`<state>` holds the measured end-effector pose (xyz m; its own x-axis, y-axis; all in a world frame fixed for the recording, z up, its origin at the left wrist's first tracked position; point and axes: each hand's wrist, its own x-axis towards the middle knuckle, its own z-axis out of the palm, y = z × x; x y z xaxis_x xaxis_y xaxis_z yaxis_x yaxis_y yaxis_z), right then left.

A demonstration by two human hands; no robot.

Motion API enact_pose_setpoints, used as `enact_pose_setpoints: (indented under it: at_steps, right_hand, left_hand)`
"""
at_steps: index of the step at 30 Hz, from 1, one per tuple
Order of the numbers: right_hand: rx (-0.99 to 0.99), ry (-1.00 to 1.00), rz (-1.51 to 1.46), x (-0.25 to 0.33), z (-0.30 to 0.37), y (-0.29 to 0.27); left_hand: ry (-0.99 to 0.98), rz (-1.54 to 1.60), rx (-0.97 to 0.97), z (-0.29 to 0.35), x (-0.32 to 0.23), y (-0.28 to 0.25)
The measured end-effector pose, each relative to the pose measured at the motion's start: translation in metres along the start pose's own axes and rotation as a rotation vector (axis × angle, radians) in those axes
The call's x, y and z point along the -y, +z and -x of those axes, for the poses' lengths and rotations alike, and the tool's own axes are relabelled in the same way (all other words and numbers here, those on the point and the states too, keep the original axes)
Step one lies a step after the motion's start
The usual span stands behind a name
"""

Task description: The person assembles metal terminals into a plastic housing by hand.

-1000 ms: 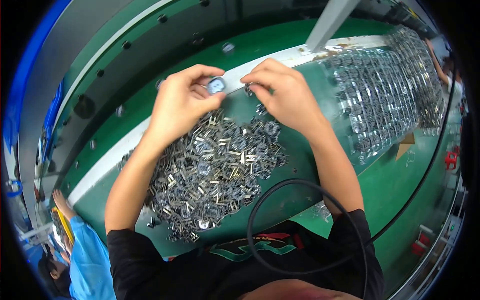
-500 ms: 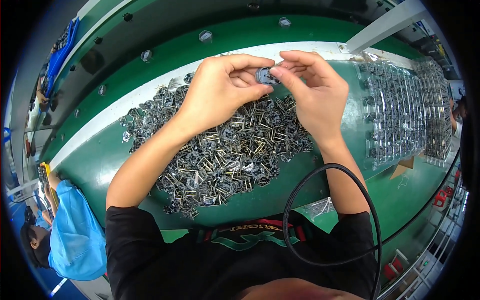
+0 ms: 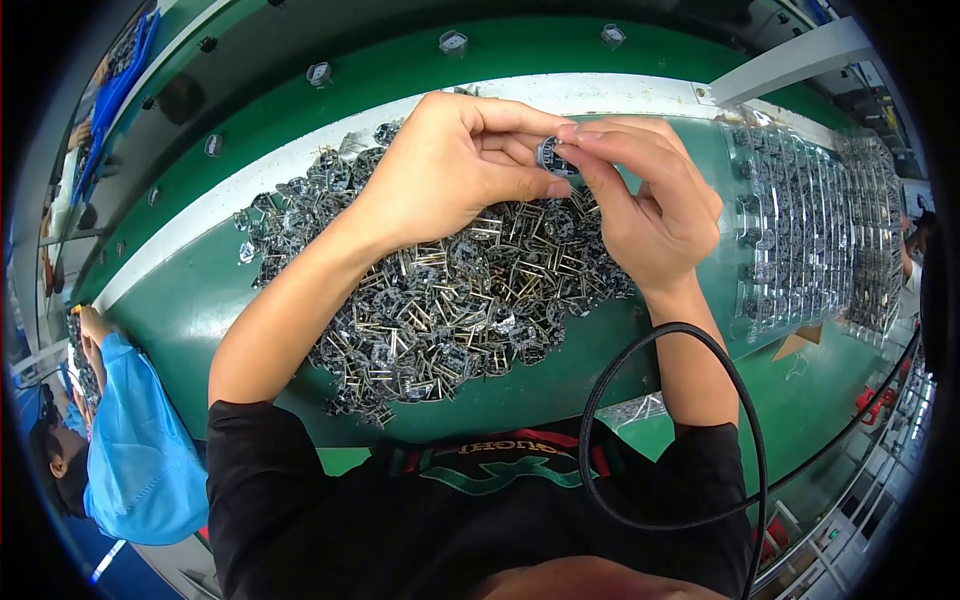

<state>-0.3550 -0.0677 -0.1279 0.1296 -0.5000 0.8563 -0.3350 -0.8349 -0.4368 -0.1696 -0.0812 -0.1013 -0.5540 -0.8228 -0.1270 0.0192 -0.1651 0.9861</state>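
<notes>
My left hand (image 3: pixel 440 170) is closed on a small round grey housing (image 3: pixel 556 157), pinched between thumb and fingers above the far side of the pile. Inside the housing is a dark round face with pale markings. My right hand (image 3: pixel 655 190) has its thumb and forefinger pressed together at the housing's upper edge. A tiny pale tip shows there, too small to name. Beneath both hands lies a broad pile of small dark circuit boards with metal pins (image 3: pixel 450 310).
The pile rests on a green table (image 3: pixel 200 300). To the right stand stacked clear plastic trays (image 3: pixel 790 230) of parts. Beyond a white rail (image 3: pixel 290 165), a green belt carries spaced small housings (image 3: pixel 453 42). A black cable (image 3: pixel 590 400) loops by my right arm. A person in blue (image 3: pixel 145 440) works at left.
The housing has turned and shifted slightly right in my left hand. My right thumb has moved off its face to a pinch at its edge. The housings on the belt have moved right.
</notes>
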Motion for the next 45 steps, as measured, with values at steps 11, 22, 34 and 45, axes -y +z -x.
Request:
enact_pose_setpoints:
  at_steps: [11,22,34,45]
  right_hand:
    - [0.048,0.426,-0.065,0.001,0.007,0.005]
    - [0.490,0.649,-0.048,-0.045,-0.008,-0.053]
    - [0.984,0.684,0.194,-0.037,-0.008,-0.067]
    - [0.680,0.534,0.115,-0.062,0.014,-0.066]
  left_hand:
    - [0.090,-0.081,-0.066,-0.002,0.002,-0.008]
    - [0.039,-0.179,-0.181,-0.043,-0.002,-0.034]
    - [-0.013,-0.681,-0.395,-0.142,-0.001,-0.120]
    - [-0.006,-0.866,-0.489,-0.171,-0.001,-0.156]
